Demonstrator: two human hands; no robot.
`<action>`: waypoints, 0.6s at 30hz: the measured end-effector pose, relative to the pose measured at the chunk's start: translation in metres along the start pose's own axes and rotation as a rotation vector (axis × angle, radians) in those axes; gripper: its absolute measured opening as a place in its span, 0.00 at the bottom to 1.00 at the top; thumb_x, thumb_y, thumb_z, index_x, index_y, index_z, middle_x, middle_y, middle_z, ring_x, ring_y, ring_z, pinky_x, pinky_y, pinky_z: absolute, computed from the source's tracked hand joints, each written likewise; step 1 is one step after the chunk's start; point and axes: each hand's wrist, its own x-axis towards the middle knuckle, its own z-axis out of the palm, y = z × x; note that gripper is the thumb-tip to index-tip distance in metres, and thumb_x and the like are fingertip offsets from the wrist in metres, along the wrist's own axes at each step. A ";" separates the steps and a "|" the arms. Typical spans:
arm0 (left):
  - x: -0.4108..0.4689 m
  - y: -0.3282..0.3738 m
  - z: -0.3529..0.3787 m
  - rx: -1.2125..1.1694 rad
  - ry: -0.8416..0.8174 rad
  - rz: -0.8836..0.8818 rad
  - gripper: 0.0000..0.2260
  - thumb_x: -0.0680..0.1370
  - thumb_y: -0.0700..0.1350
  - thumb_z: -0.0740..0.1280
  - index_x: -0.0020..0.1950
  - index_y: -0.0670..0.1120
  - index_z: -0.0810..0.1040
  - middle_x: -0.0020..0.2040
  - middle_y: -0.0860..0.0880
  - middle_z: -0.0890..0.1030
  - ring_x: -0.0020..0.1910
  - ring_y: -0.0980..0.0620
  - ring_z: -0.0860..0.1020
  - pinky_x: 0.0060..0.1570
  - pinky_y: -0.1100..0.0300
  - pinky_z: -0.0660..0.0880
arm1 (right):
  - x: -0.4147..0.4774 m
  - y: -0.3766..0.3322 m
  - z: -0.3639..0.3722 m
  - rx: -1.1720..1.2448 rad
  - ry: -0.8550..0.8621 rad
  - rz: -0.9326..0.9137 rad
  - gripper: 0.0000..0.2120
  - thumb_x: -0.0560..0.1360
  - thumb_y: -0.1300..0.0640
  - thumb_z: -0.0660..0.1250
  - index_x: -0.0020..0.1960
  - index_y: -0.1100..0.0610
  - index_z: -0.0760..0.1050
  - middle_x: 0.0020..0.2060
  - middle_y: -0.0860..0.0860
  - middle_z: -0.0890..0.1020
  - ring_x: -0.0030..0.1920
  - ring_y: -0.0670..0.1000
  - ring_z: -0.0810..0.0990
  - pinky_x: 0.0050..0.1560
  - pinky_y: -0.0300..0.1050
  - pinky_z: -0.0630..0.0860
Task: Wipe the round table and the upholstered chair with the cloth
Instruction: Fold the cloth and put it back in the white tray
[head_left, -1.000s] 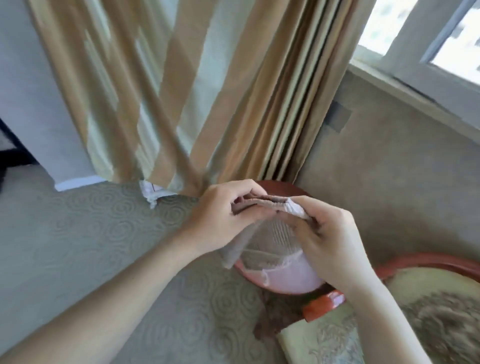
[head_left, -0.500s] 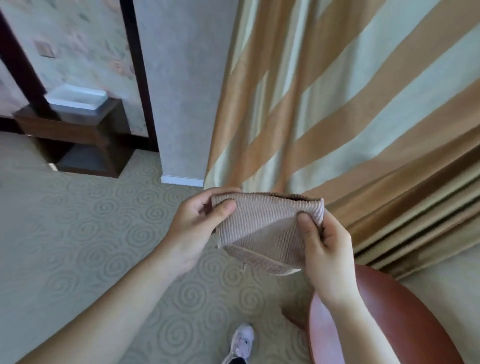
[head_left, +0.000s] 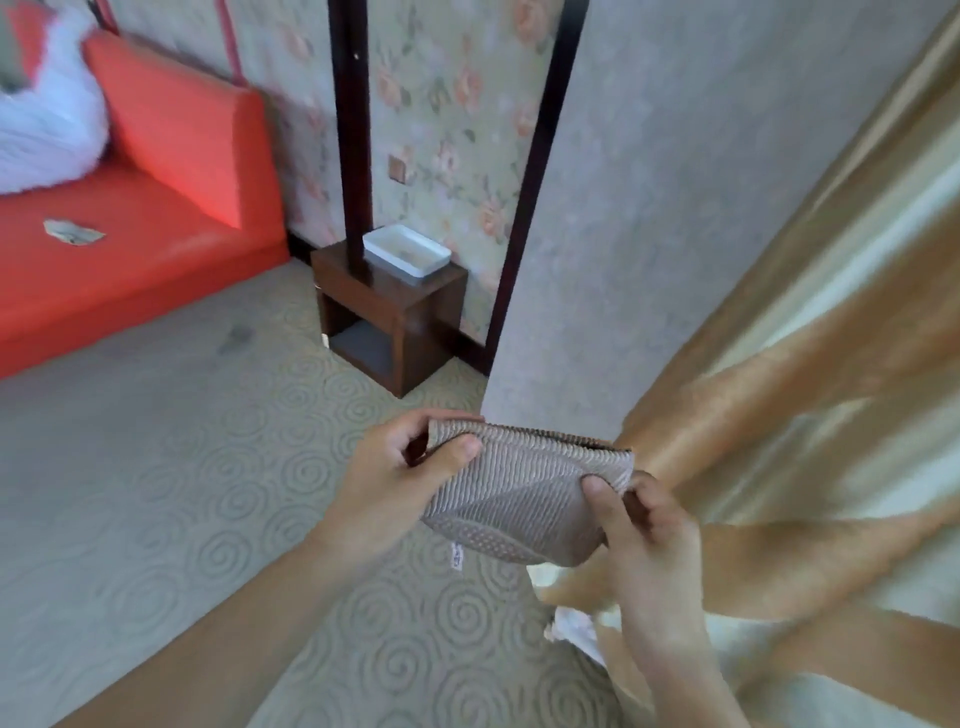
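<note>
- Head view, looking down on cloth (head_left: 524, 499): folded, held in the air over carpet (head_left: 156, 493), just beside curtain (head_left: 779, 415).
- Pinched at one end by left hand (head_left: 384, 493), thumb in front, fingers curled behind; pinched at the other end by right hand (head_left: 654, 540), thumb likewise in front.
- No round table or chair in view; judged as readying the fold, no wiping under way.
- Could fall open or drop to carpet if either pinch eased: limp fabric, several layers, tag (head_left: 456, 556) dangling below.
- Could end up wiping with a lumpy wad, not a flat face, if fold left uneven.
- Could brush or catch curtain, hanging right beside right hand; better turned clear of it first.
- Could waste a pass hunting for both targets, out of sight from here.
- Around, well apart: red sofa (head_left: 130, 260) at left with paper scrap (head_left: 72, 232) on its seat; dark side table (head_left: 400, 317) with white tray (head_left: 406, 257) on top.
- In the way: only curtain, close at right.
</note>
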 end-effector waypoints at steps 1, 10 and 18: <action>0.019 -0.004 -0.008 -0.011 0.056 0.006 0.10 0.68 0.56 0.73 0.48 0.57 0.86 0.45 0.51 0.86 0.47 0.53 0.84 0.48 0.56 0.80 | 0.018 -0.004 0.014 0.024 -0.041 -0.016 0.06 0.78 0.57 0.69 0.43 0.54 0.81 0.36 0.52 0.85 0.38 0.47 0.80 0.41 0.44 0.76; 0.202 -0.094 -0.116 -0.273 0.154 -0.549 0.20 0.80 0.63 0.62 0.58 0.51 0.84 0.54 0.52 0.86 0.56 0.52 0.84 0.60 0.51 0.78 | 0.185 0.004 0.202 -0.027 -0.144 0.009 0.11 0.83 0.51 0.59 0.49 0.45 0.81 0.44 0.46 0.85 0.47 0.47 0.83 0.51 0.53 0.80; 0.354 -0.135 -0.197 -0.370 -0.125 -0.797 0.24 0.75 0.56 0.74 0.65 0.43 0.79 0.59 0.44 0.85 0.56 0.46 0.84 0.49 0.54 0.80 | 0.326 0.025 0.338 0.030 -0.082 0.293 0.09 0.82 0.49 0.62 0.58 0.47 0.79 0.54 0.49 0.84 0.57 0.52 0.82 0.61 0.60 0.77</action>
